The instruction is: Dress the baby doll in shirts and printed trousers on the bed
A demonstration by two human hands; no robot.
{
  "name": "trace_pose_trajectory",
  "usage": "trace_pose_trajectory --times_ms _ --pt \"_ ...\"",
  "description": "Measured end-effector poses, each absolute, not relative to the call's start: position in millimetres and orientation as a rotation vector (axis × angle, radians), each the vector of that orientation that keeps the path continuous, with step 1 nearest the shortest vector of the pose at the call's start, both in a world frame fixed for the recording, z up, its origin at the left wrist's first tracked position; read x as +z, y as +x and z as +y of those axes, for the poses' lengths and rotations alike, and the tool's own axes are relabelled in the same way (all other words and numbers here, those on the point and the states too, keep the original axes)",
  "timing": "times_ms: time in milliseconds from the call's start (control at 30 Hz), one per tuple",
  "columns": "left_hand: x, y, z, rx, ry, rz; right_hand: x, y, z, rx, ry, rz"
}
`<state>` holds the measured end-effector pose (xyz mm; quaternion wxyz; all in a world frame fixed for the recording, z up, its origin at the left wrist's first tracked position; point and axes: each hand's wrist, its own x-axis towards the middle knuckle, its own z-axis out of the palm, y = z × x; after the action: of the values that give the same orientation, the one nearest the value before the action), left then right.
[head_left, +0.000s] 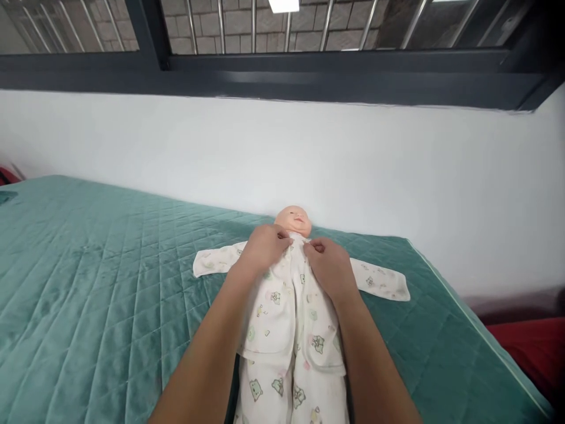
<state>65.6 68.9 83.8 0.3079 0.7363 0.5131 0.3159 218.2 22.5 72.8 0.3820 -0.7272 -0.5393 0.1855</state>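
Note:
A baby doll (293, 219) lies on its back on a green quilted bed cover (97, 271), head toward the wall. It wears a white romper (282, 318) printed with small bears, sleeves spread to both sides. My left hand (263, 247) rests on the doll's chest at the left side of the collar, fingers curled and pinching the fabric. Close beside it, my right hand (329, 265) pinches the right side of the collar. Both hands meet just under the doll's chin.
A white wall (353, 171) runs behind the bed, with a dark window frame (309, 76) and bars above. Something red (534, 347) sits beyond the bed's right edge; another red bit (6, 175) shows at the far left.

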Motion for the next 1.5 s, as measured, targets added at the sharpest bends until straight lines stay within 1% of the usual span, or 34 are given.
trace_pose_trajectory --times_ms 67,200,267,333,500,667,833,1100,1233,1500 --pt "86 70 70 0.895 1.905 1.334 73 222 25 0.537 -1.796 -1.33" --pt "83 83 68 1.196 1.675 1.259 71 226 32 0.755 -1.588 -1.211" --pt "78 87 67 1.235 1.62 1.233 69 224 36 0.857 -1.436 -1.14" --pt "73 88 65 1.217 1.606 1.205 67 221 38 0.888 -1.356 -1.111" --pt "67 77 65 1.18 1.562 1.083 64 213 37 0.85 -1.387 -1.169" --pt "65 71 67 1.176 1.564 1.114 67 212 33 0.874 -1.392 -1.168" --pt "61 72 68 1.233 1.515 1.099 74 209 30 0.775 -1.454 -1.284" --pt "61 68 68 1.193 1.323 0.954 70 209 28 0.799 -1.416 -1.349" --pt "62 66 68 1.159 1.317 0.915 68 208 29 0.795 -1.413 -1.354" --pt "64 69 65 1.232 1.46 1.036 67 205 28 0.702 -1.419 -1.362"
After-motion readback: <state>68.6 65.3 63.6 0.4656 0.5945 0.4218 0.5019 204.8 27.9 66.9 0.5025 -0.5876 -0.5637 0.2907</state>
